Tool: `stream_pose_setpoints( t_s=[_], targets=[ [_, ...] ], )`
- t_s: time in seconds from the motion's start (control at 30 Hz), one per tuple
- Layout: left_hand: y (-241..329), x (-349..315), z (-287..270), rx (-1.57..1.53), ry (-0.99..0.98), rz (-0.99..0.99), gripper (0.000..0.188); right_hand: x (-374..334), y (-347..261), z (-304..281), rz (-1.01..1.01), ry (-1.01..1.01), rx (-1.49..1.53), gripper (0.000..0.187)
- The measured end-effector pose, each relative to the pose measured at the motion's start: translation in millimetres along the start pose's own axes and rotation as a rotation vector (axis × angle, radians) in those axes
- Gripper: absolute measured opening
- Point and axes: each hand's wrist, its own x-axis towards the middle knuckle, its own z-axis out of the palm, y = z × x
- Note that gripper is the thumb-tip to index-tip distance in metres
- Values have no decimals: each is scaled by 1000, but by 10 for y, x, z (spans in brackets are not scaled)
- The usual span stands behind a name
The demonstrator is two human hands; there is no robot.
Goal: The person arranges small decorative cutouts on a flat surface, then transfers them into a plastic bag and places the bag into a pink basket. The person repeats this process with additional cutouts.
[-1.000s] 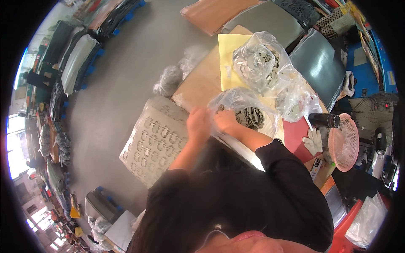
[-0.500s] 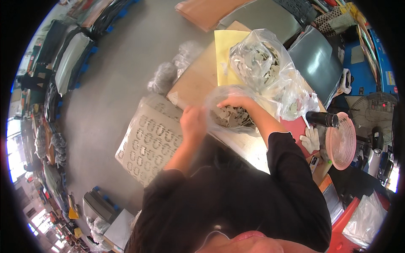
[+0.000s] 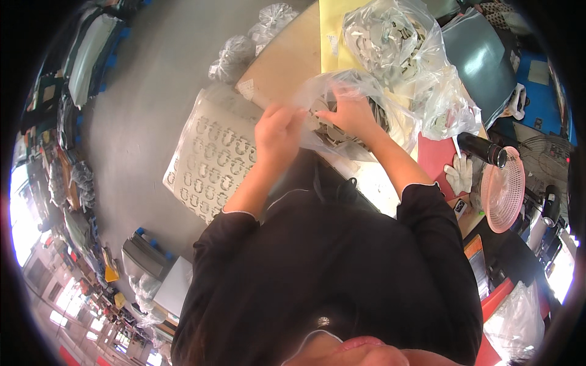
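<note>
A clear plastic bag (image 3: 360, 81) stands open on the table in front of me, with grey-brown flat cut pieces (image 3: 328, 129) inside. My left hand (image 3: 278, 135) is closed on the bag's left rim. Inside the mouth my right hand (image 3: 355, 116) lies over the pieces, its thumb apart from the fingers; the bag film partly veils the fingertips. Farther back, a second clear bag (image 3: 390, 39) holds similar pieces. To the left of my left hand rests a pale sheet (image 3: 210, 152) with rows of curved cut-outs.
Yellow paper (image 3: 332, 36) lies under the far bag. At right are a black bottle (image 3: 479, 148), a pink mesh basket (image 3: 503, 192), a white glove (image 3: 459, 175) and dark sheets (image 3: 479, 58). Bundled clear plastic (image 3: 232, 58) sits beyond the table's left edge.
The view has shifted, so the table sits higher in the picture. My left hand has come up against the bag's rim, and the right thumb has spread from the fingers.
</note>
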Motion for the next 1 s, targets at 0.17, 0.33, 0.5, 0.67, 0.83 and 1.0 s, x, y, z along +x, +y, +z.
stream_pose_setpoints(
  t_s=[0.17,0.33,0.5,0.67,0.83,1.0],
  targets=[
    [-14,38,-16,-7,-7,-9,14,6,3,129,-160,57,-138,72],
    [-1,158,38,-160,31,-156,16,242,-109,172,104,-27,-167,59],
    [-60,318,146,-118,120,-79,18,357,-73,146,1,-128,1,41],
    [-101,400,164,-38,152,-19,14,301,-80,189,-221,-54,15,37],
    [-130,321,84,-47,82,-10,15,441,-91,17,-62,-203,-80,38],
    [-778,181,29,-439,41,-288,16,413,201,-353,-250,-40,120,37]
  ],
)
